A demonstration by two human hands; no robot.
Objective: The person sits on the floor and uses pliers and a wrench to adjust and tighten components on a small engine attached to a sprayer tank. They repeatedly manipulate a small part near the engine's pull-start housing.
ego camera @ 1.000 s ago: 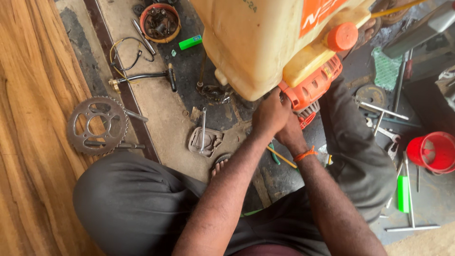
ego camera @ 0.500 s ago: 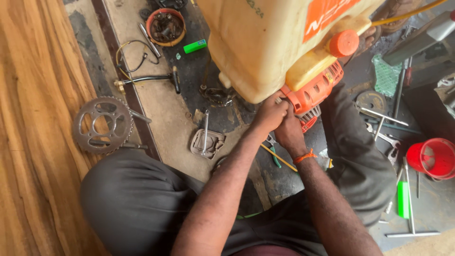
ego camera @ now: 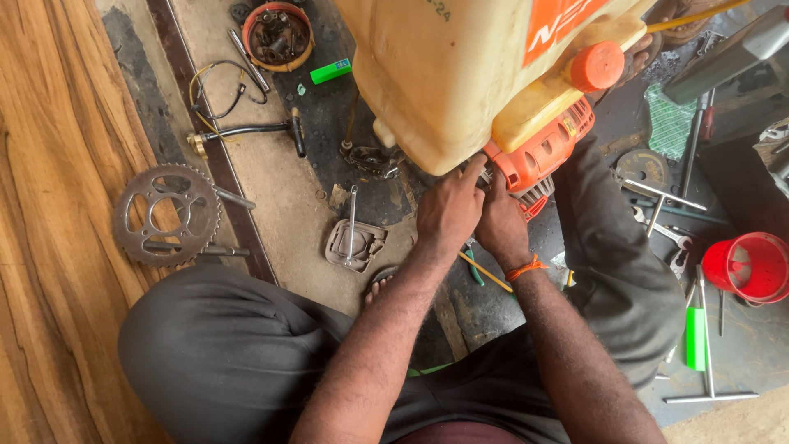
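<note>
Tank [ego camera: 444, 74], big and yellowish with an orange cap [ego camera: 596, 66], is seen tilted over the floor [ego camera: 279, 181], above the knees. An orange engine housing [ego camera: 542, 152] is fixed beneath it. The left hand [ego camera: 448, 214] and right hand [ego camera: 501, 226] are pressed side by side at the housing's lower edge; whether either grip is closed on anything cannot be told. A sprocket [ego camera: 167, 214] lies well to the left, a red cup [ego camera: 752, 267] to the right, a green lighter [ego camera: 330, 71] near the tank.
</note>
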